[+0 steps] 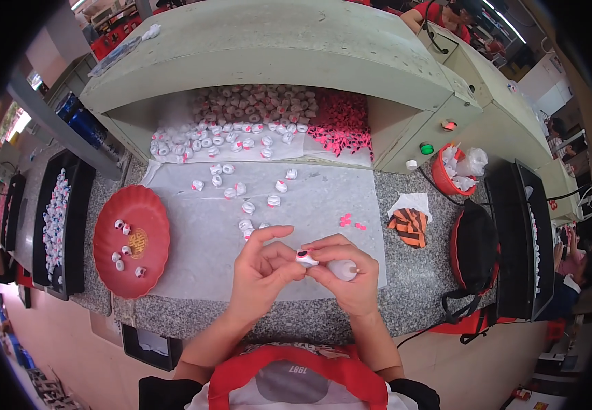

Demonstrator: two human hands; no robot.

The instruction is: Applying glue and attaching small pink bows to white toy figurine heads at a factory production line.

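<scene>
Above the near edge of the white sheet, my left hand pinches a small white rounded figure piece with a black patch and a bit of red. My right hand is closed around a small translucent squeeze bottle with a thin tip pointing right. Its thumb and forefinger also touch the white piece. Several similar white pieces lie beyond my hands on the sheet, some partly hidden by my left hand. Small pink bits lie to the right of them.
A pale green metal cabinet arches over heaps of white pieces and pink bits. A red scalloped plate with several pieces stands left. Right are an orange-striped cloth, a red bucket and a black bag. Black trays flank the table.
</scene>
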